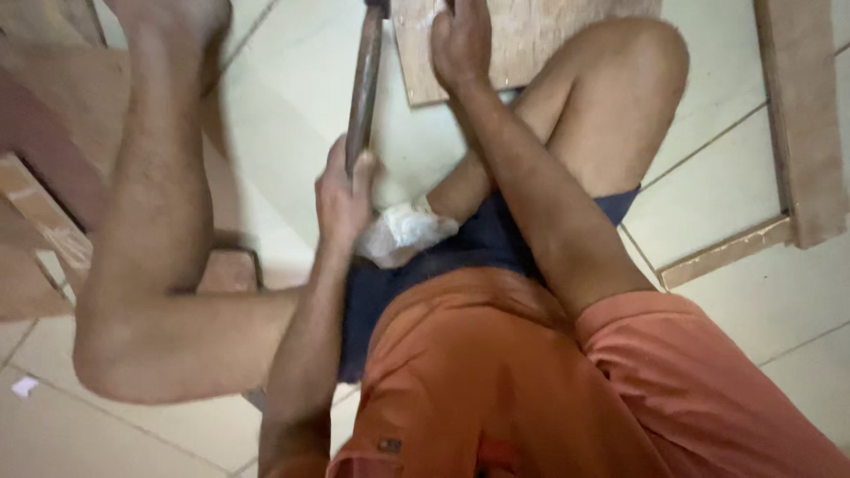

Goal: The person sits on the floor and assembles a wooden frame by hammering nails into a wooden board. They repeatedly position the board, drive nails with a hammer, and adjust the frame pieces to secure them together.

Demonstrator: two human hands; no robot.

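Observation:
I sit on a pale tiled floor in an orange shirt and dark blue shorts. My left hand [343, 190] is closed around the lower end of a long dark tool handle [365, 80] that runs up and out of the top edge, so its head is hidden. My right hand [460, 40] lies on a light wooden board [531, 35] on the floor in front of my right knee; whether it grips the board I cannot tell. The picture is blurred by motion.
A crumpled white cloth [403, 232] lies in my lap. Brown wooden furniture parts [40, 150] stand at the left behind my bent left leg. A wooden plank [801, 115] and a thin strip [726, 252] lie on the tiles at the right.

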